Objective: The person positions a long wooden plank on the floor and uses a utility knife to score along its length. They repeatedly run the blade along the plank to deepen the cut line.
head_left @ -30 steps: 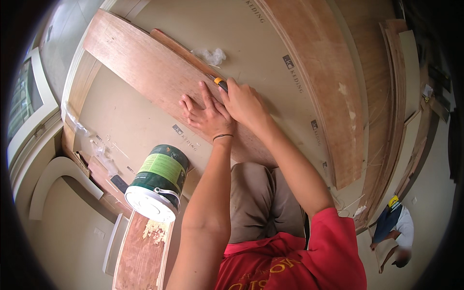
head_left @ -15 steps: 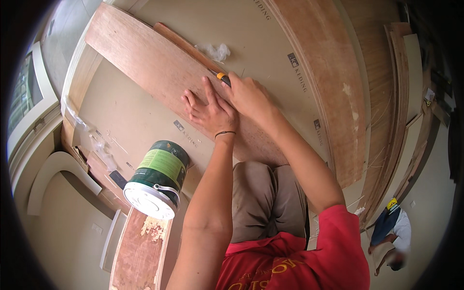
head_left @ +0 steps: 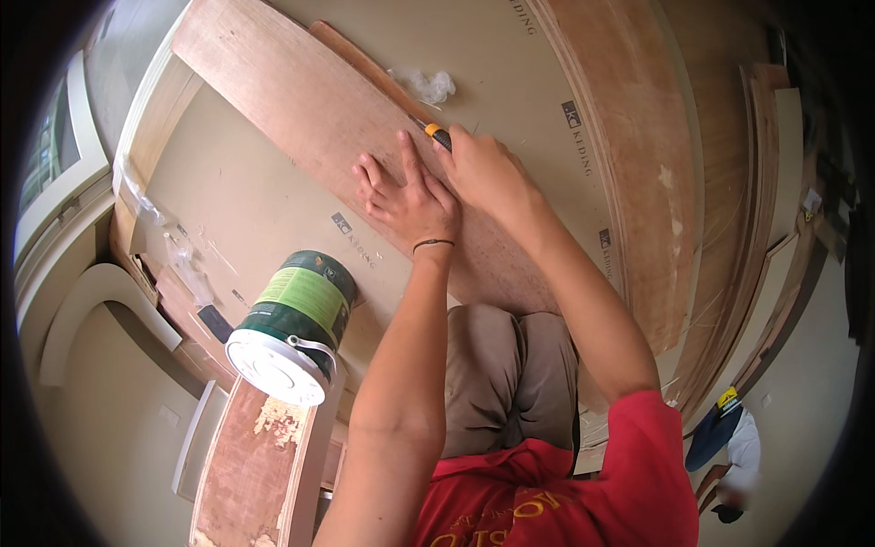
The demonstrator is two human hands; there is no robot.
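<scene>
A long reddish-brown wooden board [head_left: 273, 87] runs from the far left toward my knees. My left hand [head_left: 410, 196] lies on it with fingers spread, pressing on the surface and holding nothing. My right hand [head_left: 492, 173] is closed around a utility knife [head_left: 438, 136] with a black and yellow handle. The knife is at the board's right edge, its tip pointing away from me; the blade is thin and hard to see. A narrow wooden strip [head_left: 355, 62] lies along that same edge, farther off.
A green bucket [head_left: 305, 296] with a white lid stands to the left, by a plywood piece [head_left: 244, 465] with peeling patches. Crumpled clear plastic [head_left: 428, 87] lies beyond the knife. Curved wooden boards [head_left: 638, 164] stretch along the right. Another person [head_left: 734, 456] is at the lower right.
The whole view has shifted slightly. The knife and right hand keep nearly the same place along the board's edge, and the left hand stays flat. The other person has shifted a little.
</scene>
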